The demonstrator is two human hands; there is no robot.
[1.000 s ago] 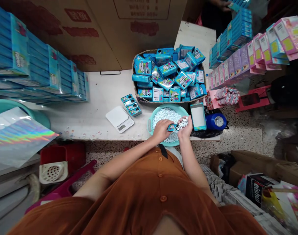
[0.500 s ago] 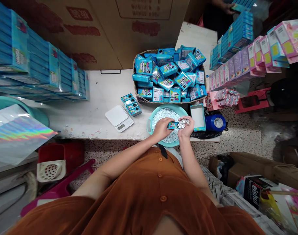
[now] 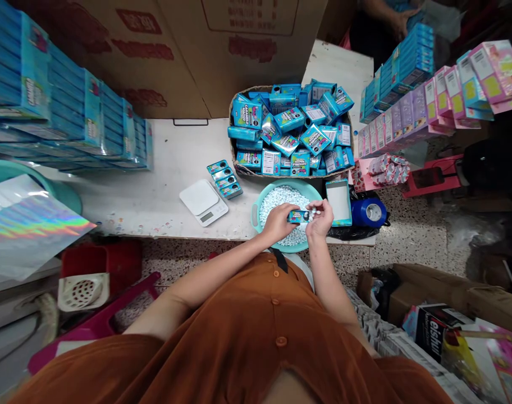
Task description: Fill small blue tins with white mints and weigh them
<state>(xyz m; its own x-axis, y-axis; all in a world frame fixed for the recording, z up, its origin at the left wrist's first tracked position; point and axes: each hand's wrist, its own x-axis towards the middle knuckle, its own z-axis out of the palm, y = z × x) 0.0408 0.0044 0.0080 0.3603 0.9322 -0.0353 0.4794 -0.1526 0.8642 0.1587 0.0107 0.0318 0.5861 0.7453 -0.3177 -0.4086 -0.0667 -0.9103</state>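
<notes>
The basin overhangs the front edge of the table; above it, the left hand pinches 1 blue box, the right hand cups candies, fewer than before. Open room lies left of the scale.

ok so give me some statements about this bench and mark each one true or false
1. The left hand holds a small blue box. True.
2. The right hand holds nothing. False: it cups pale pellets.
3. The white scale is left of the basin under the hands. True.
4. A blue tape roll sits on the scale. False: the blue tape roll is right of the basin.
5. Beyond the basin, a carton is heaped with blue boxes. True.
</notes>
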